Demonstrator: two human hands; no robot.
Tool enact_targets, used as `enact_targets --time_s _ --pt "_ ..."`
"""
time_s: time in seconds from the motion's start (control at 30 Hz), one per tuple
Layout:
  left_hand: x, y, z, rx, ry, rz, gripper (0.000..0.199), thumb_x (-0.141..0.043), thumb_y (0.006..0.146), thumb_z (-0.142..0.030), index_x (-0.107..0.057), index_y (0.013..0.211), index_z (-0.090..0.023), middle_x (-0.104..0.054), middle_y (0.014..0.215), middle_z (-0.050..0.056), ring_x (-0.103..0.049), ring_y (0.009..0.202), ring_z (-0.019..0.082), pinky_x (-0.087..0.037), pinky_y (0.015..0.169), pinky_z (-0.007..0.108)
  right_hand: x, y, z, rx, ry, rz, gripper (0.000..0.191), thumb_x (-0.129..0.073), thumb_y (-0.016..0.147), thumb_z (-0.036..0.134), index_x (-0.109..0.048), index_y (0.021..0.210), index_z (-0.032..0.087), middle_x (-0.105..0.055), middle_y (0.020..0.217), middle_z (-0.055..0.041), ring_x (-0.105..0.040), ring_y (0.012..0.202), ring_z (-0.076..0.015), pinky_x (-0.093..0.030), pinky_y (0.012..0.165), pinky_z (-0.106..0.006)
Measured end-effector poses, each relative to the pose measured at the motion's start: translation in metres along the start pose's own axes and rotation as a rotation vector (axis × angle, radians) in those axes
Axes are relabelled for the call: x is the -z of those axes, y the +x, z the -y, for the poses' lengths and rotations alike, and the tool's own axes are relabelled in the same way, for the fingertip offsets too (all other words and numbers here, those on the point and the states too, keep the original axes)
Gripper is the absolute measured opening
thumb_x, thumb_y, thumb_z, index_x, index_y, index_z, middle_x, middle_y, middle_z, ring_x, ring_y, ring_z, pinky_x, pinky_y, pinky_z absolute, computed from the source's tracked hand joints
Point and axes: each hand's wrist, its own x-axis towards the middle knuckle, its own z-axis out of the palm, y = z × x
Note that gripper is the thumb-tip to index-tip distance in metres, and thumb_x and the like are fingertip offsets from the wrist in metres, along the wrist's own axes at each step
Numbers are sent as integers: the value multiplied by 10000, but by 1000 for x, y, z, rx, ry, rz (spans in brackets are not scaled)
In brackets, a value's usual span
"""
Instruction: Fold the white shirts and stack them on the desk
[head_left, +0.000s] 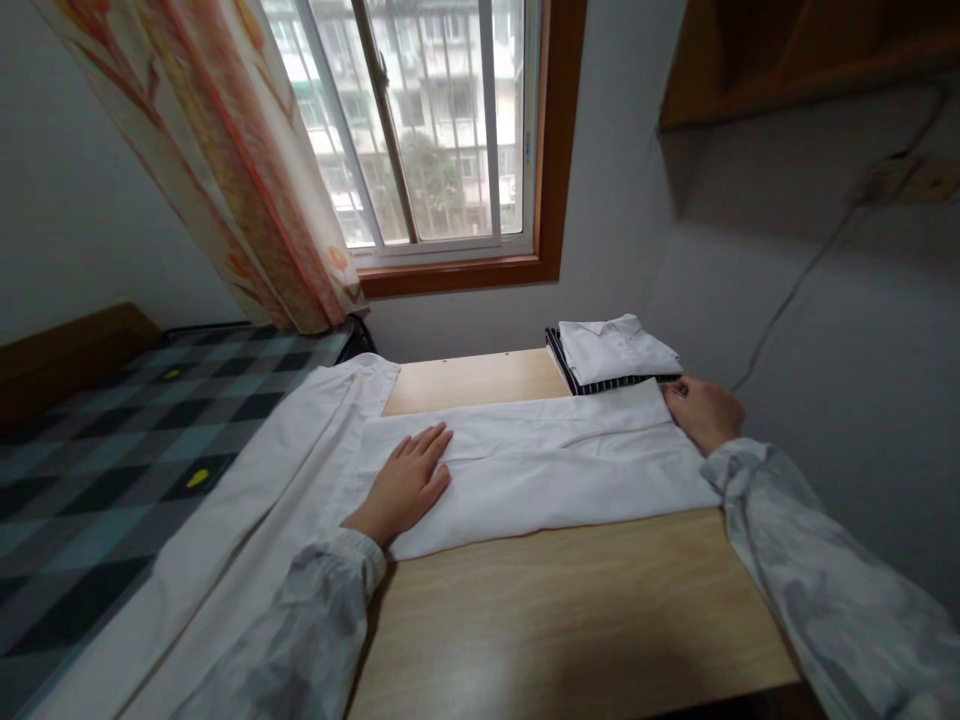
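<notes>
White garment lies across a pale wood-grained table, centre frame, a person's two hands at it.

Smooth, softly creased cloth forms a long flat band there; a looser, rumpled length runs to the lower left, beside a checked bedspread. The left hand rests palm-down, fingers extended, gripping nothing, its mottled grey sleeve rising from the bottom edge. The right hand bends inward at the band's right end, fingers curled; from where I stand, I cannot tell whether they pinch the cloth. Just beyond, a folded white shirt sits on striped black fabric.
</notes>
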Motion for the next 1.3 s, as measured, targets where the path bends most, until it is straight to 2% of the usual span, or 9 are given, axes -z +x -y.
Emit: enact_targets --time_s 0.2,0.33,0.4,0.47,0.6,0.77,1.0,1.2,1.3 --pt "-1 0 1 -9 -9 -14 628 -431 1074 -346 -464 1685 -205 -396 1786 119 -403 1639 294 -301 1358 573 1 1 11 104 -24 -14 291 -546 1002 331 -780 1103 191 -774 878 -164 -704 779 -291 -419 693 -353" --pt "-1 0 1 -8 -8 -17 626 -442 1073 -347 -464 1685 -218 -407 1782 115 -414 1632 294 -300 1358 571 0 -1 -9 206 445 61 265 -653 905 432 -720 1058 226 -748 830 -65 -665 726 -229 -465 682 -318" --pt "-1 0 1 -9 -9 -19 622 -442 1072 -345 -467 1682 -223 -411 1780 111 -415 1632 292 -298 1360 569 0 -3 -26 168 702 121 373 -652 890 544 -697 1079 225 -745 841 -57 -670 726 -224 -497 673 -315" --pt "0 0 0 -8 -12 -19 620 -438 1073 -348 -469 1679 -222 -412 1780 110 -413 1633 293 -299 1360 567 2 -8 -43 112 782 157 434 -648 869 602 -699 1061 216 -757 879 -78 -684 760 -237 -513 677 -328" --pt "0 1 0 -15 -30 -32 618 -437 1072 -357 -477 1673 -222 -417 1777 111 -418 1629 306 -304 1357 581 7 -24 -62 163 525 124 403 -651 841 606 -712 919 216 -760 889 -104 -656 772 -246 -499 710 -353" --pt "-2 2 2 -15 -30 -36 616 -430 1076 -376 -473 1674 -233 -420 1776 108 -425 1625 305 -302 1356 581 15 -42 -59 163 235 159 478 -591 902 685 -618 701 252 -667 675 -54 -551 625 -209 -378 607 -333" --pt "1 1 2 -10 -15 -12 628 -412 1072 -383 -469 1672 -205 -407 1783 115 -408 1636 302 -290 1363 564 14 -46 -58 52 518 97 711 -608 780 960 -535 671 261 -592 591 -13 -507 577 -179 -382 559 -305" --pt "6 2 -4 -6 -35 -37 597 -437 1062 -384 -514 1627 -206 -460 1749 129 -453 1601 316 -329 1340 576 15 -43 -64 13 413 88 680 -668 756 925 -687 817 249 -698 649 -48 -619 583 -224 -408 569 -310" --pt "14 2 -8 -19 -96 -97 499 -473 1054 -408 -636 1479 -202 -598 1617 140 -589 1459 315 -450 1257 513 15 -44 -66 48 447 119 641 -667 785 876 -719 882 245 -704 630 -43 -635 570 -230 -420 567 -312"
